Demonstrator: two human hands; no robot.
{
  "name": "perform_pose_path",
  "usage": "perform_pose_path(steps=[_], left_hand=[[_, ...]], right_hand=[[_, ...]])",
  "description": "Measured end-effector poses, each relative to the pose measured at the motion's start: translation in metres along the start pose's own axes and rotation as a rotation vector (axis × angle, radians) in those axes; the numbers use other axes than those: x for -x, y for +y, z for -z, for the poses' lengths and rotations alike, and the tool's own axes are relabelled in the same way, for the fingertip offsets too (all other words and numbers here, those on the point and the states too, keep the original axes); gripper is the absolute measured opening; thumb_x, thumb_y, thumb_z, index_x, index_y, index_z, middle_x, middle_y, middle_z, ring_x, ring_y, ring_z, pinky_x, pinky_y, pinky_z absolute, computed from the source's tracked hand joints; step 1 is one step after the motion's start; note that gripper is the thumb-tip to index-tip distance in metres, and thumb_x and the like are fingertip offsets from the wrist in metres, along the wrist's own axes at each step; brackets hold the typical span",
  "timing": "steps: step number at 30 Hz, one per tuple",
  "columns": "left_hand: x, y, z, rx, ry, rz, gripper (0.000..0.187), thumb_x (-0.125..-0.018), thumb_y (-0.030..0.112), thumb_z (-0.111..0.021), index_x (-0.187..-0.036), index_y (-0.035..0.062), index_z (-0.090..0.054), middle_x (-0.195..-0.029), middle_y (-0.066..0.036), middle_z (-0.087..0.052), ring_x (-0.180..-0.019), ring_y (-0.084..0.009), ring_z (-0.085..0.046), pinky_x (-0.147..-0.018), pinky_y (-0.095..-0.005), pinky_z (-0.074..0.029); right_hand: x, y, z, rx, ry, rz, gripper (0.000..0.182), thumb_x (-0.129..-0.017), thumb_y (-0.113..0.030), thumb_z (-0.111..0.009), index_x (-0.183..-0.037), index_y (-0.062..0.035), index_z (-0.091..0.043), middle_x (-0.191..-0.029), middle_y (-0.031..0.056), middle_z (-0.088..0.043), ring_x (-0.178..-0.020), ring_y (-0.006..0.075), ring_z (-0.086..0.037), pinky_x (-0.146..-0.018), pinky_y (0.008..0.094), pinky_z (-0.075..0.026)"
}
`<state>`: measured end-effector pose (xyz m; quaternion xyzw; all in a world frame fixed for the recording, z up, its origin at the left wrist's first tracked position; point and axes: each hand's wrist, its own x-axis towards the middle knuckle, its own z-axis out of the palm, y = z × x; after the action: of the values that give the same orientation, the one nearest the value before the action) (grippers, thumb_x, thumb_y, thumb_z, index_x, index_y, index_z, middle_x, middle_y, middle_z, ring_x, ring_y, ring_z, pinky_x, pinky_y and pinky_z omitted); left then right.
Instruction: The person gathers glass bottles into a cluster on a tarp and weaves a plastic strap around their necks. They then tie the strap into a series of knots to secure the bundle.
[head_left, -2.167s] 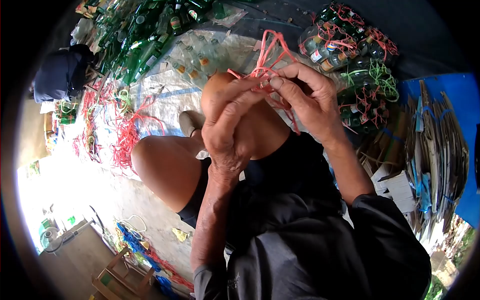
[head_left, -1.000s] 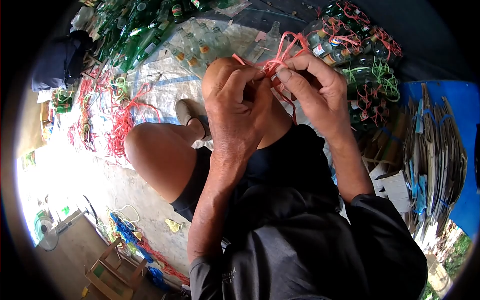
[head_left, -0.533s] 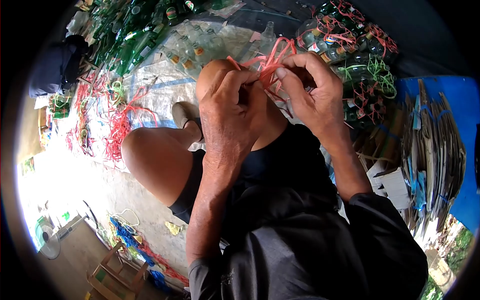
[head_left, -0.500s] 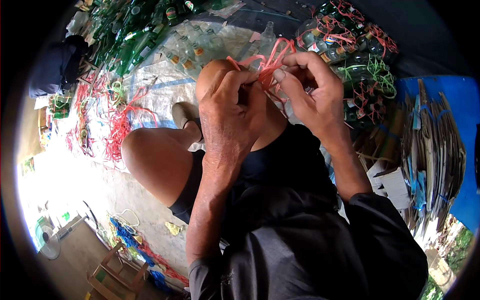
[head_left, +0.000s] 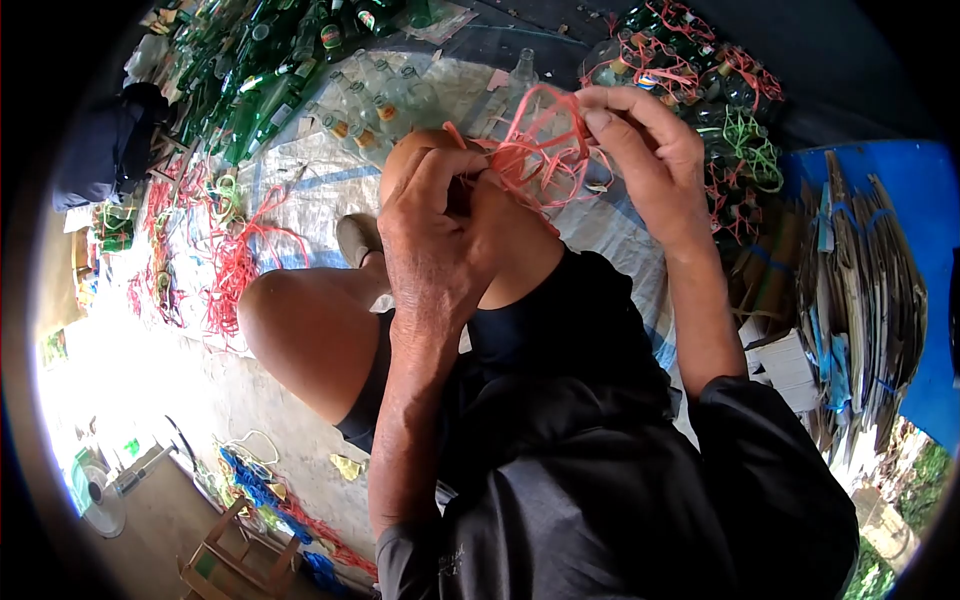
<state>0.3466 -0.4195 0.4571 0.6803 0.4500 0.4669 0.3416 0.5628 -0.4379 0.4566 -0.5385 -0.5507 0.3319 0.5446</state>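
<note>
A tangle of pink plastic twine (head_left: 540,155) is stretched between my two hands above my raised knee. My left hand (head_left: 440,215) is closed, its thumb and forefinger pinching the bunched end of the twine. On the other side my right hand (head_left: 650,150) pinches a loop of it between thumb and fingertips. The loops stand spread apart between the hands. Behind the twine, a clear glass bottle (head_left: 523,70) stands on the pale sheet, with a group of clear bottles (head_left: 385,100) to its left.
Green bottles (head_left: 260,90) are heaped at the upper left. Bottles bundled with pink and green twine (head_left: 750,150) lie at the upper right. More pink twine (head_left: 235,290) hangs or lies at left. Flattened cardboard (head_left: 860,310) is stacked at right; a wooden stool (head_left: 240,550) is lower left.
My right hand has moved away from the left, to the right, drawing the pink twine into wider loops. My left hand keeps its pinch and has shifted slightly left.
</note>
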Motion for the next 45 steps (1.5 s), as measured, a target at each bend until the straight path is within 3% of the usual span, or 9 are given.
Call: perform_pose_path(steps=[1,4,16,19,25,28,37,41,45], left_hand=[[0.0,-0.001,0.0,-0.009,0.001,-0.002,0.01,-0.087,-0.003,-0.068,-0.097,-0.0043,-0.068,-0.086,-0.003,-0.063,-0.077,-0.0083,-0.058,-0.07,-0.0236,-0.048],[-0.002,-0.005,0.0,-0.011,0.006,-0.012,0.013,-0.083,-0.006,-0.066,-0.096,-0.0046,-0.068,-0.095,-0.014,-0.068,-0.082,-0.0234,-0.067,-0.077,-0.0297,-0.054],[-0.001,0.001,0.001,0.097,-0.018,0.202,0.011,-0.087,-0.002,-0.066,-0.096,-0.006,-0.068,-0.086,-0.011,-0.068,-0.076,-0.0149,-0.065,-0.071,-0.0279,-0.052],[-0.001,0.001,0.001,0.058,-0.022,0.161,0.011,-0.087,0.0,-0.066,-0.096,-0.0058,-0.068,-0.083,-0.011,-0.067,-0.075,-0.0152,-0.066,-0.069,-0.0283,-0.053],[-0.002,0.0,0.002,0.045,-0.061,0.085,0.011,-0.087,-0.001,-0.066,-0.097,-0.006,-0.067,-0.084,-0.012,-0.067,-0.075,-0.0165,-0.065,-0.07,-0.0281,-0.052],[-0.004,0.005,0.003,0.052,-0.101,0.127,0.012,-0.087,-0.001,-0.065,-0.097,-0.0063,-0.067,-0.085,-0.012,-0.067,-0.077,-0.0174,-0.065,-0.071,-0.0286,-0.052],[-0.012,-0.003,0.001,0.059,-0.061,0.029,0.011,-0.089,-0.005,-0.063,-0.099,-0.006,-0.068,-0.092,-0.012,-0.068,-0.075,-0.0161,-0.065,-0.07,-0.0267,-0.052],[-0.003,0.009,-0.006,0.193,0.151,0.119,0.015,-0.09,-0.009,-0.063,-0.102,-0.0016,-0.067,-0.093,-0.009,-0.068,-0.074,-0.0126,-0.063,-0.066,-0.0233,-0.049],[0.008,0.011,-0.017,0.037,0.102,-0.12,0.018,-0.091,-0.008,-0.065,-0.106,-0.0008,-0.069,-0.096,-0.007,-0.067,-0.076,-0.0094,-0.06,-0.065,-0.0223,-0.046]], right_hand=[[0.0,0.001,-0.001,-0.09,-0.011,-0.038,0.025,-0.104,-0.015,-0.067,-0.123,0.0003,-0.07,-0.102,0.0043,-0.072,-0.091,0.0105,-0.066,-0.082,0.0255,-0.057],[0.0,0.002,-0.005,-0.268,-0.036,-0.13,0.024,-0.105,-0.016,-0.066,-0.123,-0.0002,-0.07,-0.101,0.0039,-0.071,-0.091,0.0111,-0.068,-0.082,0.0266,-0.058],[0.012,-0.006,0.002,-0.335,-0.09,-0.294,0.027,-0.107,-0.022,-0.062,-0.12,0.0004,-0.069,-0.085,0.0034,-0.071,-0.07,0.006,-0.062,-0.059,0.0242,-0.051],[0.01,-0.017,0.005,-0.285,-0.114,-0.382,0.034,-0.108,-0.024,-0.059,-0.126,0.0035,-0.068,-0.09,0.0064,-0.071,-0.072,0.0105,-0.065,-0.062,0.028,-0.052],[0.001,-0.01,-0.005,-0.188,-0.005,-0.197,0.033,-0.107,-0.024,-0.061,-0.127,0.001,-0.069,-0.098,0.0075,-0.075,-0.085,0.0145,-0.071,-0.079,0.0283,-0.057],[-0.008,-0.003,0.004,-0.059,-0.099,-0.144,0.028,-0.105,-0.02,-0.064,-0.122,0.0008,-0.071,-0.096,0.0049,-0.073,-0.083,0.0122,-0.069,-0.078,0.0268,-0.056],[-0.015,0.006,0.016,-0.516,-0.215,-0.362,0.014,-0.1,-0.018,-0.072,-0.106,-0.0056,-0.074,-0.079,-0.0025,-0.066,-0.068,0.0051,-0.061,-0.057,0.0211,-0.046],[-0.015,0.006,0.021,-0.634,-0.194,-0.445,0.016,-0.099,-0.018,-0.072,-0.111,-0.007,-0.072,-0.088,-0.0026,-0.067,-0.072,0.0097,-0.063,-0.065,0.0291,-0.054],[-0.009,-0.001,0.008,-0.724,-0.076,-0.549,0.015,-0.098,-0.021,-0.073,-0.105,-0.0081,-0.072,-0.085,-0.0007,-0.068,-0.069,0.0112,-0.064,-0.058,0.0273,-0.05]])
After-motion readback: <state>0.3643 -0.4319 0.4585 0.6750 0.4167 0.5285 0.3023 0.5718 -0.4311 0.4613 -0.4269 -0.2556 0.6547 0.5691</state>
